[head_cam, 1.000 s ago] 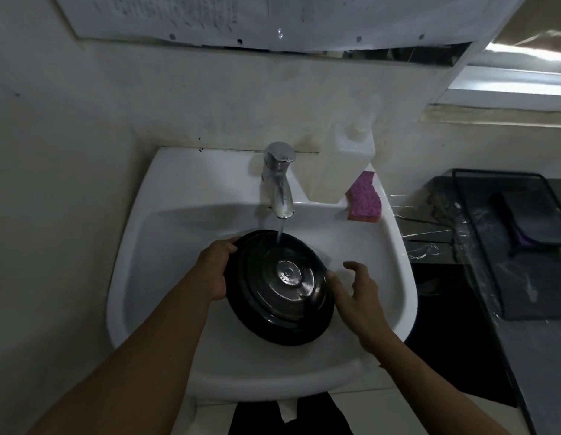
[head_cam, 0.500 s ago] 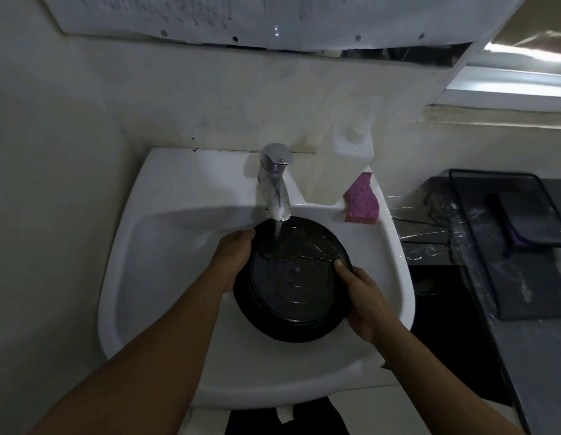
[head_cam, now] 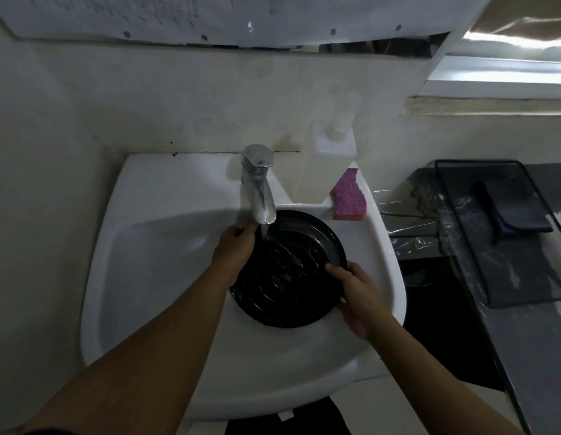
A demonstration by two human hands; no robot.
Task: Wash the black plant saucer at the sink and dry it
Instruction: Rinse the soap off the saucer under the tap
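**Wet saucer (head_cam: 288,271) gripped at both sides of its rim**

The saucer sits between the hands, over the sink (head_cam: 166,246). Water from the tap (head_cam: 257,183), just beyond the left hand (head_cam: 235,246), lands inside it. The left hand curls round the left rim. The right hand (head_cam: 357,293) clasps the right rim, thumb on top. The saucer looks like light, stiff plastic, and being wet it is probably slippery, so opposite points on the raised rim seem the safest hold. Its underside and the fingers beneath are hidden. A dark thing (head_cam: 508,211) in the tray (head_cam: 478,161), right of the right hand, is too dim to name.
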